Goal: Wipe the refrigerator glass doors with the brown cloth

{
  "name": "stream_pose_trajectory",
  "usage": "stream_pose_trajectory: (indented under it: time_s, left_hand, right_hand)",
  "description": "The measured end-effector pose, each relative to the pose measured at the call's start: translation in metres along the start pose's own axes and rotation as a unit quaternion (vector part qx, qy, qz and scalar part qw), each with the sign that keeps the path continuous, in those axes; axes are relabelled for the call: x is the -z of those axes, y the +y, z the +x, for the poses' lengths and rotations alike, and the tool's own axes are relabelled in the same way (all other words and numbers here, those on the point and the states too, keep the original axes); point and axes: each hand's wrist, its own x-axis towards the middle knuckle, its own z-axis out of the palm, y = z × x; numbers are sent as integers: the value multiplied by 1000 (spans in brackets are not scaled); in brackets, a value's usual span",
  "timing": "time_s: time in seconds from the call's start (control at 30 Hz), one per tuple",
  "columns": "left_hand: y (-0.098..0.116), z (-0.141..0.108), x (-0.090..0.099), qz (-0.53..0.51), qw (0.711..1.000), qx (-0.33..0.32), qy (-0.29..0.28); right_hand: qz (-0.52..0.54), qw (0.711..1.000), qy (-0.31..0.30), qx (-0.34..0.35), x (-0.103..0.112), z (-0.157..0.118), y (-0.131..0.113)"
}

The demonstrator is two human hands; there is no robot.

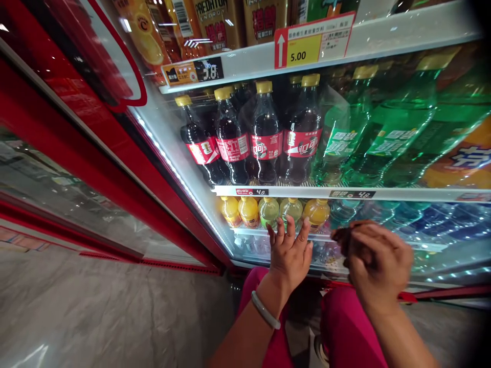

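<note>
My left hand (290, 251), a pale bangle (265, 309) on its wrist, reaches up with its fingers spread and holds nothing. Its fingertips are in front of the lower shelf, nearest to small bottles of yellow juice (316, 213) and pale green drink (291, 209). To the right, my right hand (379, 263) is curled closed and slightly blurred. Whatever its fingers hold, if anything, is hidden. Behind it stand blue-tinted bottles (433, 217). On the shelf above are cola bottles (267, 145) with red labels and yellow caps, beside green soda bottles (399, 133).
A lit drinks cooler fills the view, with white shelf edges (299, 191) and price tags (314, 43). Cans (218, 23) stand on the top shelf. The red door frame (153, 179) is at left, above grey floor (115, 306). My knees (349, 327) are close below.
</note>
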Motion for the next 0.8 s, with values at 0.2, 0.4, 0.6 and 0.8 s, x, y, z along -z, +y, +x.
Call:
stream_pose_trajectory:
  time_s: [0.2,0.4,0.6,0.8]
  left_hand:
    - [22,7,1,-4,1000,-17,-4]
    - [30,18,0,-5,999,-37,8]
    - [48,35,3,-36,997,-52,45]
    - [71,63,-4,-49,996,-59,53]
  right_hand:
    - [-51,996,68,11,-6,46,-15]
    - [-36,996,-56,59,-2,-14,9]
    - [-53,990,99,-87,32,54,17]
    - [-63,994,90,4,20,44,27]
